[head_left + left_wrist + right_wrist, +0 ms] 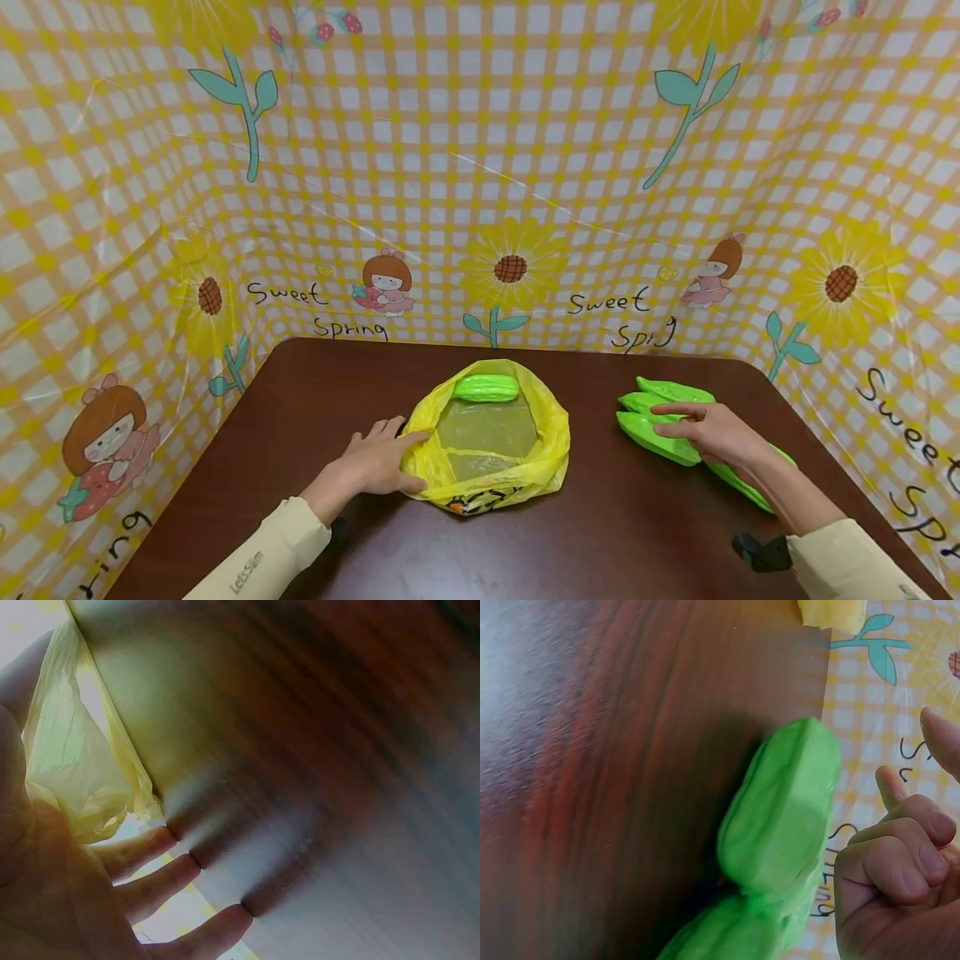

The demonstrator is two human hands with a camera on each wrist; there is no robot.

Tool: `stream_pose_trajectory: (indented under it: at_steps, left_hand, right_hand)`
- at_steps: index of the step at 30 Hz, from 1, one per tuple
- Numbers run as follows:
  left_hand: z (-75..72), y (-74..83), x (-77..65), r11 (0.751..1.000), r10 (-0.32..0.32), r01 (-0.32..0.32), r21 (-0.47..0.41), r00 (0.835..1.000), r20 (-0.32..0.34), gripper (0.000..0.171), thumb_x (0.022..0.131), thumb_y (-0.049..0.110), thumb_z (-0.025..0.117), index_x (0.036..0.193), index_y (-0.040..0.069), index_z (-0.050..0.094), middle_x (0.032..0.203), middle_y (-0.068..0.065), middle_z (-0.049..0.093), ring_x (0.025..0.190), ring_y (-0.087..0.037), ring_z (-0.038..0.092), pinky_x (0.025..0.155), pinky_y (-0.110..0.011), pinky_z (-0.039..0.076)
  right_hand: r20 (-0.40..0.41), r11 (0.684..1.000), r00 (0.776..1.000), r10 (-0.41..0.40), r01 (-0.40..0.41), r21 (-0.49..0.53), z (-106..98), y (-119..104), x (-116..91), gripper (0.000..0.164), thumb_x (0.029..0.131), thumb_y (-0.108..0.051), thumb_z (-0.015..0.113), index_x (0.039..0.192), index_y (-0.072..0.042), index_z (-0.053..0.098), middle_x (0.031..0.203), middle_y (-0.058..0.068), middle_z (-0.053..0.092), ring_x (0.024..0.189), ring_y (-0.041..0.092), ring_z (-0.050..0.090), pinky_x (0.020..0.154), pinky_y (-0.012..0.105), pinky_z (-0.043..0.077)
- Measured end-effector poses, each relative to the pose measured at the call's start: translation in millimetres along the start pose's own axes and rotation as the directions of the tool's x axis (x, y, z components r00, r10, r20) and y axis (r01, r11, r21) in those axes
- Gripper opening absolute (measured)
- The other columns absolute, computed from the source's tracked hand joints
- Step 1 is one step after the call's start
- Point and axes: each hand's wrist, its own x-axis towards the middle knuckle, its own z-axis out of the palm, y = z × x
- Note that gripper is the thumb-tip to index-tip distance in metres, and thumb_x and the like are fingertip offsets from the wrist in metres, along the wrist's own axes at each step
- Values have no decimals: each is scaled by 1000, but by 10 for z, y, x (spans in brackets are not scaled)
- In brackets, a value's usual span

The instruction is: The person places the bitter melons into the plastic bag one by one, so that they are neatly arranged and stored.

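A yellow plastic bag point(558, 446) stands on the table with its mouth facing up, and one bright green, ridged, pod-like piece point(486, 387) lies inside at the far side. My left hand point(372, 462) rests at the bag's left edge, fingers spread; in the left wrist view its fingertips point(225, 926) touch the table. My right hand point(723, 433) hovers over several similar green pieces point(648, 435) at the right, thumb and index finger extended and apart. Its other fingers are curled in the right wrist view, near a green piece point(780, 810), with nothing held.
Another green piece point(738, 486) lies partly under my right forearm. The dark brown table point(315, 400) is bordered at the back and sides by a yellow checked sheet point(510, 192) with flowers and figures. A black strap end point(759, 552) hangs beside the right wrist.
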Motion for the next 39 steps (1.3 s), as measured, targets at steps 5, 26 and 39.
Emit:
stream_pose_trajectory:
  at_steps: [5,26,39]
  left_hand:
    - [-22,5,11,1000,8,-8,-10,1000,7,77,87,51,75,154,28,44,162,-21,27,148,-44,26,110,-73,23]
    - [-15,7,-12,1000,-12,12,15,1000,6,78,85,53,76,152,27,47,161,-20,30,147,-42,29,109,-72,26]
    - [8,-27,17,1000,-11,11,28,1000,12,77,86,52,75,153,27,46,161,-19,29,147,-43,28,109,-72,25]
  right_hand:
    - [-18,1000,1000,3,-2,8,-39,83,-59,72,94,-37,70,150,0,44,53,-10,21,46,10,16,43,29,30]
    - [-55,994,997,58,-52,101,-45,341,-110,74,95,-37,71,151,2,42,48,-10,26,42,8,22,42,31,30]
    - [-87,996,995,50,-43,80,-1,393,-119,74,93,-34,72,150,3,43,49,-10,25,43,8,18,41,28,27]
